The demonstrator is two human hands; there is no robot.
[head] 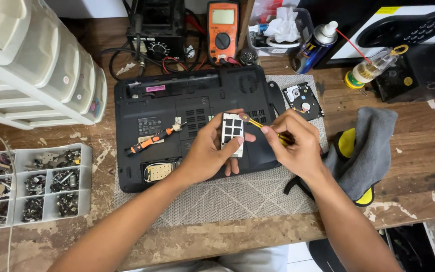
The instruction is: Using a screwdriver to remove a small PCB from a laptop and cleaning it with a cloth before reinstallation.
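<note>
Head view, looking straight down: the left hand (208, 151) has its grip closed around a small pale metal cover plate (232, 134), thumb on the near edge and fingers curled behind, holding it up at the centre of the frame over the upturned black laptop (167, 100). The right hand (295, 146) pinches a yellow-handled screwdriver (256, 122) tight between thumb and fingertips, its tip end resting against the plate's upper right corner. An orange-and-black screwdriver (153, 141) lies loose on the laptop base, left of the hands. Left of frame, a sectioned screw tray (84, 151) sits just off the laptop's edge on the desk (227, 236). To the right, a grey cloth (373, 146) crowds close to the right wrist, and a bare hard drive (303, 100) lies above it. Open mat shows along the near edge, below the hands
</note>
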